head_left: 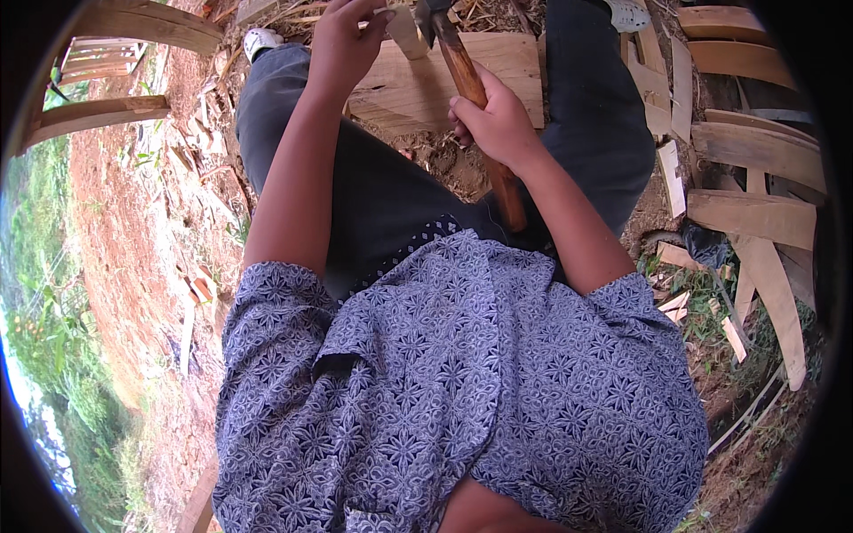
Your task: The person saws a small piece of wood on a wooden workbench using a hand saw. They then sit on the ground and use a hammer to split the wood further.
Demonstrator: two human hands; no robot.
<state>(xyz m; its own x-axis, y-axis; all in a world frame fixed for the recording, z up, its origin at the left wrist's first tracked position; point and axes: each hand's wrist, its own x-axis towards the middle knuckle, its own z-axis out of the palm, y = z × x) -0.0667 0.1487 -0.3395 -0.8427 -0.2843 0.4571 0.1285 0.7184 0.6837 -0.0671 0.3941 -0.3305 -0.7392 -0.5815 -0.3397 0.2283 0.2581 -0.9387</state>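
Right hand point(496, 120) wrapped tight round hatchet handle point(475, 98) | left hand point(342, 40) pinching wood piece point(406, 31) above plank point(444, 80) | best keeping fingers clear, strokes short.

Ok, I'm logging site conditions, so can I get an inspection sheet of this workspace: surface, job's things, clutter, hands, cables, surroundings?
Surface: bare reddish soil, no bench; a flat wooden board lies on the ground between the person's legs.
Job's things: a tool with a wooden handle and dark head; a small pale wood piece stood on the board.
Clutter: wood chips and offcuts scattered on the soil.
Hands: right hand gripping the handle; left hand steadying the small piece.
Cables: nothing seen.
Surroundings: curved wooden slats stacked at the right, curved wooden pieces at the upper left, grass at the edges.
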